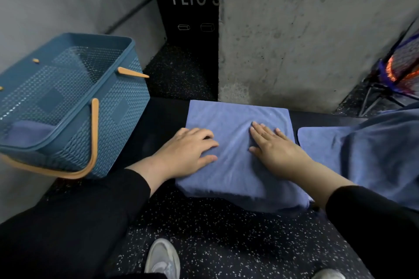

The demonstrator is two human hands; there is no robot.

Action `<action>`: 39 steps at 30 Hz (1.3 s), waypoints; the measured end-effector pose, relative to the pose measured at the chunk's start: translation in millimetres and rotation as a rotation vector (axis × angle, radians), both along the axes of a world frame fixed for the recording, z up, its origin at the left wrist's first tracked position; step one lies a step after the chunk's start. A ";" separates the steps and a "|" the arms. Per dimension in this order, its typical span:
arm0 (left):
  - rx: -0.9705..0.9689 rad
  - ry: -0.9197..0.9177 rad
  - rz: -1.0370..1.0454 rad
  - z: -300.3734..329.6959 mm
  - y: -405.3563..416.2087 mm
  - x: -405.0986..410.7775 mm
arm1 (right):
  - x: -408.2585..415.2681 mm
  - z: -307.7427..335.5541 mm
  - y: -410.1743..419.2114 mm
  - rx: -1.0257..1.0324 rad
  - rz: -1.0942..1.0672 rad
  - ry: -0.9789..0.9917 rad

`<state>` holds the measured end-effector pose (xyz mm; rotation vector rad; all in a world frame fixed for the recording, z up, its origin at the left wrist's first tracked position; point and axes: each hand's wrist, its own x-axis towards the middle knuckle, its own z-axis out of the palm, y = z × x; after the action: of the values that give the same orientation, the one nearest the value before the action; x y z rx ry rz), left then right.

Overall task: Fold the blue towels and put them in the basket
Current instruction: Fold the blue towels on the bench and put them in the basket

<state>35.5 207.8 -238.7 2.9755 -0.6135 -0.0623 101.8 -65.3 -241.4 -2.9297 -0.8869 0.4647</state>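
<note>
A folded blue towel (231, 120) lies on a dark bench top (158, 124) in front of me. My left hand (188, 154) rests flat on its left edge, fingers loosely bent. My right hand (274, 149) presses flat on the towel's middle with straight fingers. A teal woven basket (113, 106) with orange handles stands to the left, tilted toward me, and a folded blue towel (27, 133) lies in its bottom. More blue towels (371, 154) lie loose in a heap on the right.
A concrete pillar (306, 41) rises right behind the bench. A black plyo box (188, 7) stands behind the gap left of it. A netted frame (401, 70) sits at the far right. Speckled floor (226, 244) and my shoes (162, 260) are below.
</note>
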 end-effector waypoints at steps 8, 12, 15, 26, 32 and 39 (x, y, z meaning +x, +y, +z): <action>0.098 0.259 0.198 -1.3 1.0 28.3 | -14.2 23.9 -14.0 0.418 0.017 -0.197; 0.092 0.201 0.261 -1.5 -4.9 42.4 | -31.8 17.9 -32.3 0.382 0.245 -0.142; 0.013 -0.054 0.196 2.9 -10.1 31.9 | -43.0 10.7 -45.3 0.268 0.319 -0.115; 0.216 -0.088 -0.237 -5.0 33.4 -71.2 | -80.4 13.5 -79.9 -0.077 0.448 -0.134; 0.355 -0.132 -0.142 -8.1 37.9 -89.3 | -89.1 1.0 -94.5 -0.080 0.351 -0.318; 0.275 -0.283 -0.210 -3.6 42.1 -90.9 | -95.3 -6.0 -81.4 0.027 0.289 -0.334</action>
<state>-55.4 249.9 -242.3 3.1960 -1.0269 0.2869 6.5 -146.7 -247.5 -2.9108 -1.3520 -0.0352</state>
